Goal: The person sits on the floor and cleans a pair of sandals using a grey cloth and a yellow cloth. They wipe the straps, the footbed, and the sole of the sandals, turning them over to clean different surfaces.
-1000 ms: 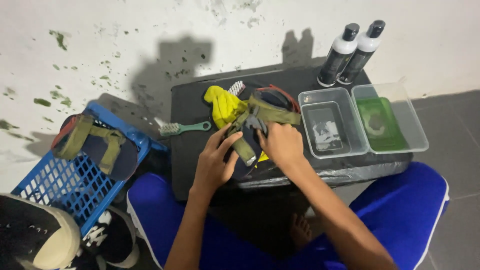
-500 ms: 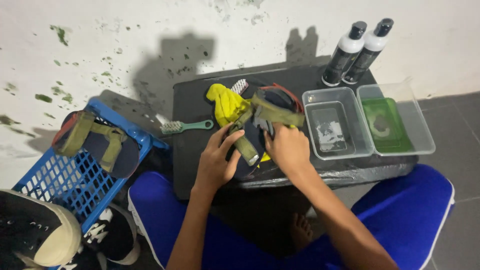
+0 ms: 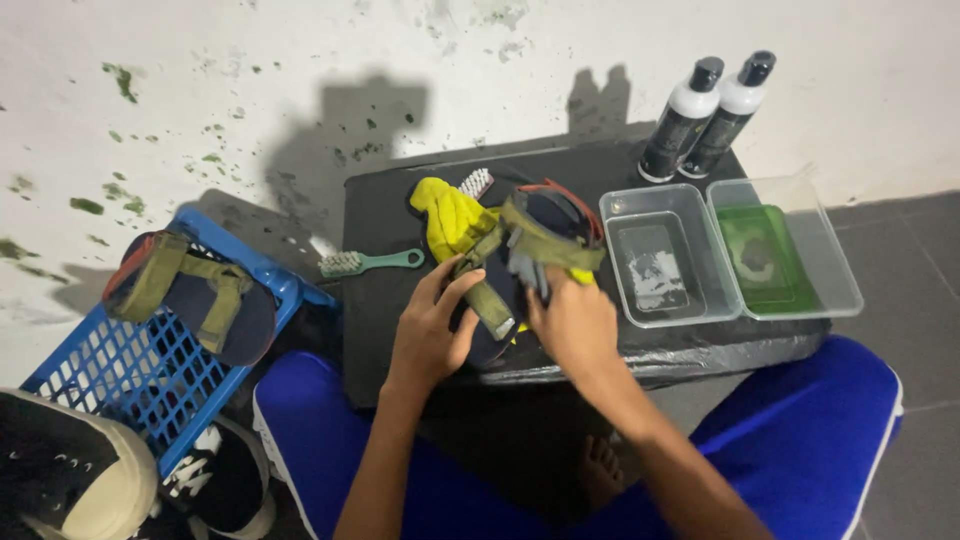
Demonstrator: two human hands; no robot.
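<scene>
Fingers of the left hand (image 3: pixel 428 335) curl around the olive fabric strap (image 3: pixel 487 303) of a dark navy sandal with red edging (image 3: pixel 545 225), pinching it; the right hand (image 3: pixel 575 325) presses down on the same sandal, fingers clenched over something I cannot make out. That sandal lies on the black low table (image 3: pixel 380 215), touching a yellow cloth (image 3: pixel 450 215). Left of the sandal rests a teal-handled brush (image 3: pixel 372 263); right of it stand two clear plastic tubs (image 3: pixel 662 255), with two black-capped bottles (image 3: pixel 700 115) behind them. Further left, a blue plastic basket (image 3: pixel 120 370) holds a second sandal (image 3: pixel 190 295).
</scene>
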